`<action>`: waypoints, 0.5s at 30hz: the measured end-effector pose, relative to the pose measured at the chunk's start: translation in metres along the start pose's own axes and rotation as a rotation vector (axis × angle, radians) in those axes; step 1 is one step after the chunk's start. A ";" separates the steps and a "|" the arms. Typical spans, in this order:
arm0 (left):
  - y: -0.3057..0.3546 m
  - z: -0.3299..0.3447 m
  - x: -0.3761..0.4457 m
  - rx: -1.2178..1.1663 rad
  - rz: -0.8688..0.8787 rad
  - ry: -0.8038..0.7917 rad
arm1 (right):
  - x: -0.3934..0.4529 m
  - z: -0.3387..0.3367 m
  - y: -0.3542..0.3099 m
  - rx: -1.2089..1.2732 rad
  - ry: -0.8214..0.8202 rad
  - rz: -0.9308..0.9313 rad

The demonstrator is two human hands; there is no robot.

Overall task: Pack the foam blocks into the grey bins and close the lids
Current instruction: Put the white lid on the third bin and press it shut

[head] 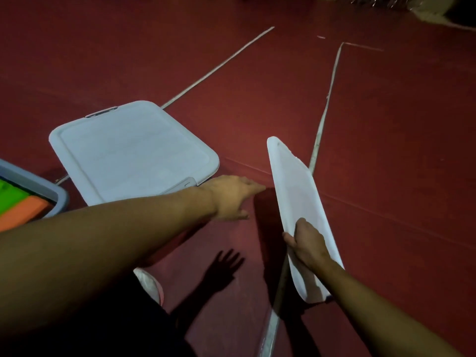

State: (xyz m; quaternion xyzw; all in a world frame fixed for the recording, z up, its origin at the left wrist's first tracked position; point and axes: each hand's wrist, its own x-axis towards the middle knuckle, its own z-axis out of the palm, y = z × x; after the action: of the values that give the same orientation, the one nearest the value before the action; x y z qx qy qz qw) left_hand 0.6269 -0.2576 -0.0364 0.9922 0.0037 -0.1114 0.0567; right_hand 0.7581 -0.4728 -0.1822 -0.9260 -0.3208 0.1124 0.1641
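A grey bin (134, 153) with its white lid shut stands on the red floor at centre left. At the far left edge an open grey bin (38, 186) holds a green foam block (13, 193) and an orange foam block (20, 212). My right hand (307, 243) grips a loose white lid (296, 191), tilted up on its edge above the floor. My left hand (231, 195) reaches across, fingers spread, empty, just right of the shut bin's near corner and left of the tilted lid.
White tape lines (319, 132) run across the red floor. My shoe (150, 284) shows below my left forearm. Pale clutter lies at the far top right corner.
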 end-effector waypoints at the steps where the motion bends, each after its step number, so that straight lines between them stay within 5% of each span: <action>1: -0.001 -0.007 -0.001 0.005 0.003 0.040 | 0.003 -0.008 -0.006 0.019 0.025 -0.001; 9: -0.043 -0.066 -0.022 0.179 -0.056 0.255 | 0.016 -0.072 -0.109 -0.019 0.146 -0.208; 15: -0.090 -0.104 -0.079 0.385 -0.194 0.235 | 0.012 -0.109 -0.221 -0.178 0.163 -0.482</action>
State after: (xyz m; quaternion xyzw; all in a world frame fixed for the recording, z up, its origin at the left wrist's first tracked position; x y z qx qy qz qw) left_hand 0.5709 -0.1561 0.0722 0.9858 0.0841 0.0014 -0.1451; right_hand 0.6779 -0.3265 0.0000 -0.8397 -0.5263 -0.0332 0.1293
